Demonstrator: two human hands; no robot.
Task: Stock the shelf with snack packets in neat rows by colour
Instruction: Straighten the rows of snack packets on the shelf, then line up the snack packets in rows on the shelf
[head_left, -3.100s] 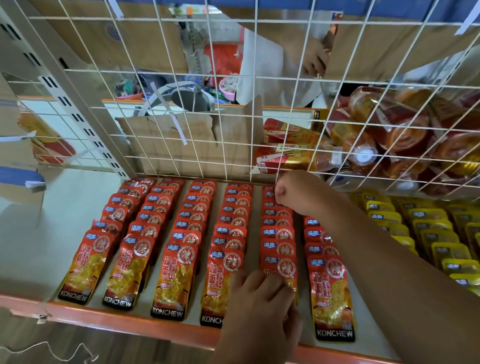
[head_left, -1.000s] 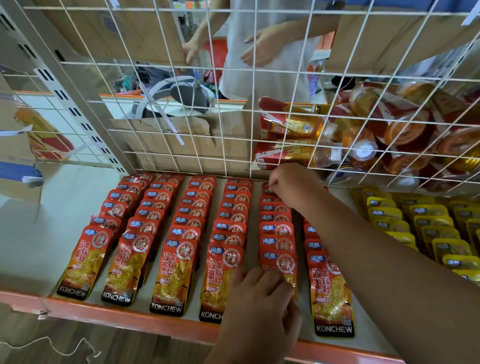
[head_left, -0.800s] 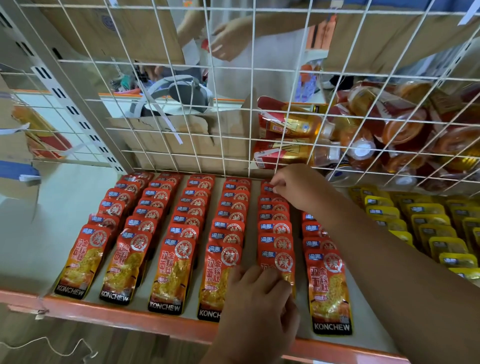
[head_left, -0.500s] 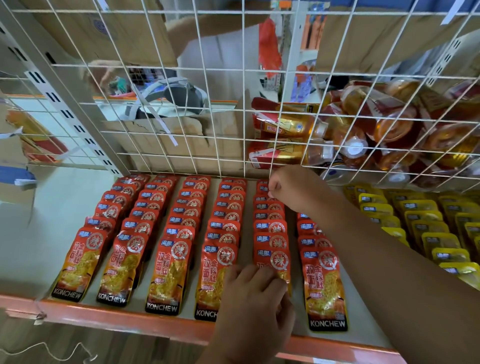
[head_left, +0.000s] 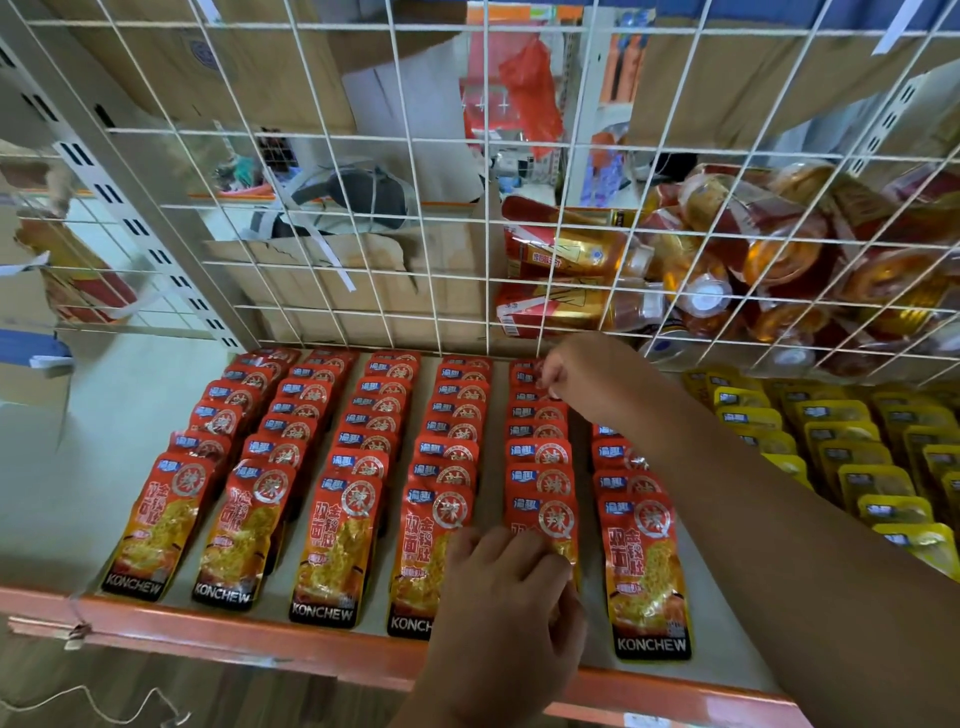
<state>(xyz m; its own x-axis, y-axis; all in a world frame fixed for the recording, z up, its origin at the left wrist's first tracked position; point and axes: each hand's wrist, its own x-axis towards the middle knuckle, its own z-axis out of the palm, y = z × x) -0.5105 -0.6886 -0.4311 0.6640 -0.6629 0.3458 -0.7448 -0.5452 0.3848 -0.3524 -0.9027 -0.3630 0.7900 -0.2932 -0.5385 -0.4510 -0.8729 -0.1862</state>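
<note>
Red foil snack packets (head_left: 358, 467) lie in six overlapping rows on a pale shelf (head_left: 62, 467), each packet tucked under the one in front so that only its top band is seen. All printed faces are turned up and forward, presumably so that the brand can be read from the aisle.

The fifth row (head_left: 540, 457) from the left is being handled at both ends. At its back, the rearmost packet (head_left: 524, 366) is pinched at its top edge by the thumb and fingers of the right hand (head_left: 576, 364), close against the wire grid (head_left: 441, 208). The aim is probably to square the row with its neighbours. At its front, the front packet (head_left: 545, 519) is covered by the left hand (head_left: 511, 587), whose fingers are bent over the foil. Whether the packet is gripped or only pressed down cannot be told, but the row is likely being steadied so it does not slide.

The sixth row (head_left: 644, 545) is partly hidden by the right forearm. Beyond it, yellow packets (head_left: 831, 441) are laid in their own rows, kept apart by colour. An orange lip (head_left: 208, 631) edges the shelf front. Behind the grid, bottles (head_left: 753, 260) are heaped at the right and torn cardboard (head_left: 363, 280) stands at the centre.
</note>
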